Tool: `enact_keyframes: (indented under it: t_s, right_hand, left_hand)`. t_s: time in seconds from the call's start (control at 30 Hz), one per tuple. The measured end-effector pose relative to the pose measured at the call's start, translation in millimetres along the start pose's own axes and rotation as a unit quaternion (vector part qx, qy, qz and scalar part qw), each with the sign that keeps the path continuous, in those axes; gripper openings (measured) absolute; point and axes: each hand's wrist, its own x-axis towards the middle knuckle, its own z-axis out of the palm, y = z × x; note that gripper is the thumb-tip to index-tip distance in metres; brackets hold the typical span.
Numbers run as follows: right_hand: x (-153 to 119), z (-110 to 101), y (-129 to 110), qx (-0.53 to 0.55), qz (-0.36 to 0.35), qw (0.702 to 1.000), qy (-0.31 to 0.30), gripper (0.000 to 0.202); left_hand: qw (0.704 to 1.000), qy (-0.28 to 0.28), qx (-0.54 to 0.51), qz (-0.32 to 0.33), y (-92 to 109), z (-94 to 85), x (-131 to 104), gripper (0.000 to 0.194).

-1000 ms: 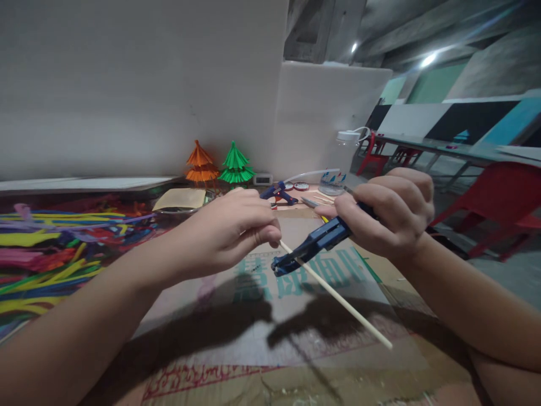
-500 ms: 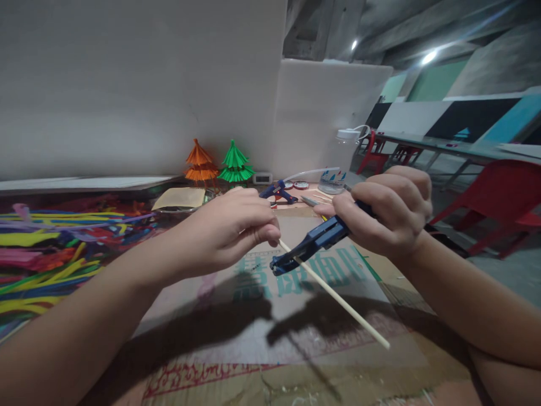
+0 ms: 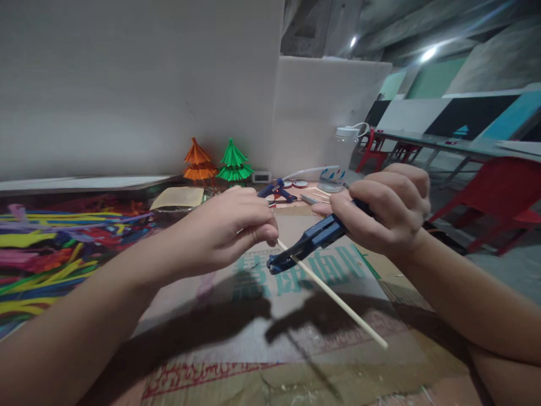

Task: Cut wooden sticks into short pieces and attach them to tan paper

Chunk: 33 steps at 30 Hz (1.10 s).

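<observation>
My left hand (image 3: 240, 228) pinches the upper end of a thin wooden stick (image 3: 342, 301), which slants down to the right above the work surface. In my right hand (image 3: 384, 208), closed round its handles, is a dark blue hand tool that looks like pliers or a cutter (image 3: 323, 231). Its jaws cross the stick a short way below my left fingertips. Whether the jaws press fully on the stick I cannot tell. Under both hands lies a translucent sheet (image 3: 262, 344) with green lettering, and their shadows fall on it.
Colourful fuzzy stems (image 3: 54, 254) are heaped at the left. Behind my hands stand an orange tree (image 3: 197, 163), a green tree (image 3: 231, 162), a glue gun (image 3: 279, 190) and a clear bottle (image 3: 343, 149). A red chair (image 3: 486, 192) is at the right.
Almost nothing differs. Both hands, the tool and the stick sit very slightly further left and up, as does the whole scene; the grips are the same.
</observation>
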Motion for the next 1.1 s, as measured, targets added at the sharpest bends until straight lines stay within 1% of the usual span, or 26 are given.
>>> enact_keyframes:
  t_s: [0.1, 0.27, 0.57, 0.7, 0.83, 1.0, 1.1]
  right_hand:
    - [-0.3, 0.0, 0.7, 0.008, 0.001, 1.000, 0.000, 0.025]
    - [-1.1, -1.6, 0.4, -0.012, 0.018, 0.999, -0.029, 0.017]
    - [4.5, -2.4, -0.8, -0.004, 0.001, 1.000, -0.013, 0.022]
    - [4.4, -3.1, -1.3, 0.014, 0.023, 0.999, -0.020, 0.019]
    - [3.4, -3.5, -1.9, 0.000, 0.005, 1.000, -0.018, 0.021]
    - [1.7, -4.1, -2.3, -0.003, 0.013, 0.999, -0.038, 0.023]
    - [1.0, -3.6, -1.7, -0.006, 0.006, 1.000, -0.023, 0.027]
  left_hand:
    - [1.000, 0.001, -0.005, 0.000, 0.3, 0.4, 0.1, 0.030]
    - [1.000, 0.004, -0.006, -0.002, 0.3, 0.4, -0.8, 0.031]
    - [1.000, 0.003, -0.006, 0.002, -1.6, 1.1, 0.3, 0.030]
    - [1.000, 0.005, -0.007, 0.008, -2.0, 0.5, -0.4, 0.030]
    - [1.000, 0.005, -0.007, 0.006, -1.0, 0.5, 0.2, 0.029]
    - [1.000, 0.000, -0.003, 0.004, -1.1, 0.5, 0.0, 0.030]
    - [1.000, 0.003, -0.004, 0.005, -2.3, 0.0, -1.0, 0.029]
